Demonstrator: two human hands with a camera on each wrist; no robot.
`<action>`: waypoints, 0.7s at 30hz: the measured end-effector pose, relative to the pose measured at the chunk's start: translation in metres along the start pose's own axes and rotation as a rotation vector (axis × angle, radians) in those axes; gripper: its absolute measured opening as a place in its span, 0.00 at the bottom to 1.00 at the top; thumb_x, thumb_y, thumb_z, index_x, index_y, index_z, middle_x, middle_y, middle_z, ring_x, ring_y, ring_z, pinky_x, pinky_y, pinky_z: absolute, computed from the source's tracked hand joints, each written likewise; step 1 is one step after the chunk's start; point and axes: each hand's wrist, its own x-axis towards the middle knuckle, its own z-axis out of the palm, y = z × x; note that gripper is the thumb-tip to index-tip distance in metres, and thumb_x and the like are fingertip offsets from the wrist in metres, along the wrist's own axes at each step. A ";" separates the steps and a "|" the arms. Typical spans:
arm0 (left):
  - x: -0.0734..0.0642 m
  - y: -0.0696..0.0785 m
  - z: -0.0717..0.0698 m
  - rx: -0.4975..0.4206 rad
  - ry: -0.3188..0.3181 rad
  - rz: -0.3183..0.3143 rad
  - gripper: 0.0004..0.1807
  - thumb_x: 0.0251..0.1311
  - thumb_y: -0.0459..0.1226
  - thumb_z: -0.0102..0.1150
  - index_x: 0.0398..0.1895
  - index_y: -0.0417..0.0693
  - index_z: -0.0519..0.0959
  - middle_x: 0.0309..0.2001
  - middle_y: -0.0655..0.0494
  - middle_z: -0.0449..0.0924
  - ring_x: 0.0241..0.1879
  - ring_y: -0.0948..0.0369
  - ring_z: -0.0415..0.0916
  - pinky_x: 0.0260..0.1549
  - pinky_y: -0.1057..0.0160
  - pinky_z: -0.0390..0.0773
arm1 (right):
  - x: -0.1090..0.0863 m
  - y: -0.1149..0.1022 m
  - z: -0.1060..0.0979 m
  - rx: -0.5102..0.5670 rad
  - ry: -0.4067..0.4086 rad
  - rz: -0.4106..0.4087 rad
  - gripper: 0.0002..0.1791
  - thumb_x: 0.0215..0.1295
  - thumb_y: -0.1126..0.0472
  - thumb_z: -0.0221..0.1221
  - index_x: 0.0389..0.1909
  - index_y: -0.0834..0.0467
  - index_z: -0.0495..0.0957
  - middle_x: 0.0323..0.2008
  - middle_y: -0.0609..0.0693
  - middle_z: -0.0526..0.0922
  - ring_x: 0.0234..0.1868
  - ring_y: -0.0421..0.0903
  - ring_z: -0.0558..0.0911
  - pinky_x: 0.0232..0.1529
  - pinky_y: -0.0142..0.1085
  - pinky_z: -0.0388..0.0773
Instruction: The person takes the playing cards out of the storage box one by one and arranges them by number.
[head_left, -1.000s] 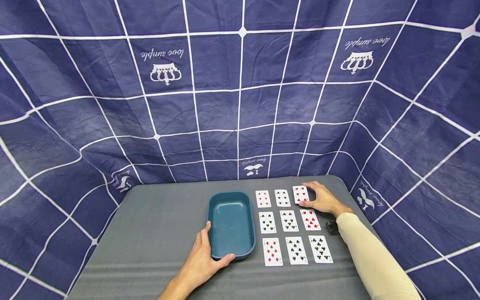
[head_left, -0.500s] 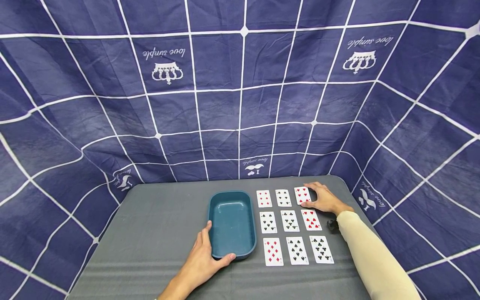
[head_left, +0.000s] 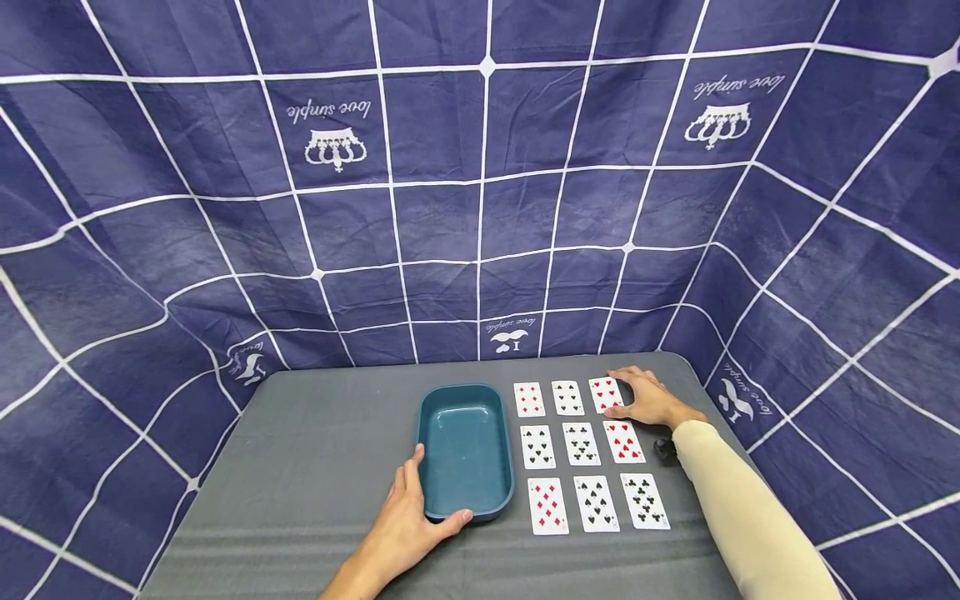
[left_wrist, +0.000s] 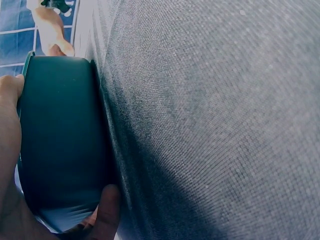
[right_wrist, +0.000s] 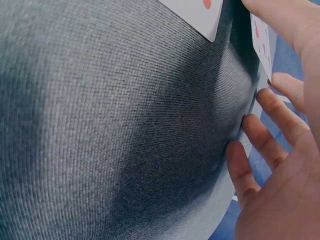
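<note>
In the head view, my left hand (head_left: 397,522) holds the near left corner of a deep teal tray (head_left: 465,454), thumb along the near side and fingers at the left side. The left wrist view shows the tray's outer wall (left_wrist: 62,130) between thumb and fingers. At the far right, my right hand (head_left: 648,400) pinches a hearts playing card (head_left: 603,393) by its far and near edges, between index finger and thumb. In the right wrist view that card (right_wrist: 259,42) is seen nearly edge-on; the other fingers touch or hover near the cloth, I cannot tell which.
Several other playing cards lie face up in rows right of the tray, such as a diamonds card (head_left: 547,506) and a clubs card (head_left: 644,502). A small black object (head_left: 664,451) is by the right wrist. A blue checked curtain (head_left: 442,208) surrounds the grey table (head_left: 322,442).
The hearts card has shifted very slightly toward me and right, with the right hand still on it. The left hand and tray have stayed in place.
</note>
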 end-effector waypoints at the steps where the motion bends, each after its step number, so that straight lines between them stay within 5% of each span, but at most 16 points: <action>1: 0.000 0.000 0.000 0.000 0.000 0.001 0.77 0.56 0.69 0.86 0.94 0.39 0.53 0.75 0.35 0.74 0.76 0.38 0.78 0.74 0.35 0.80 | 0.001 0.001 0.001 0.002 -0.001 -0.001 0.54 0.65 0.44 0.84 0.83 0.67 0.75 0.79 0.72 0.76 0.75 0.75 0.75 0.77 0.77 0.72; 21: 0.002 0.002 -0.001 -0.010 0.002 0.004 0.77 0.55 0.70 0.86 0.94 0.39 0.54 0.75 0.34 0.74 0.76 0.38 0.78 0.74 0.34 0.80 | -0.002 -0.001 -0.001 0.039 0.029 0.019 0.49 0.72 0.43 0.80 0.85 0.64 0.74 0.79 0.72 0.76 0.76 0.74 0.75 0.78 0.76 0.71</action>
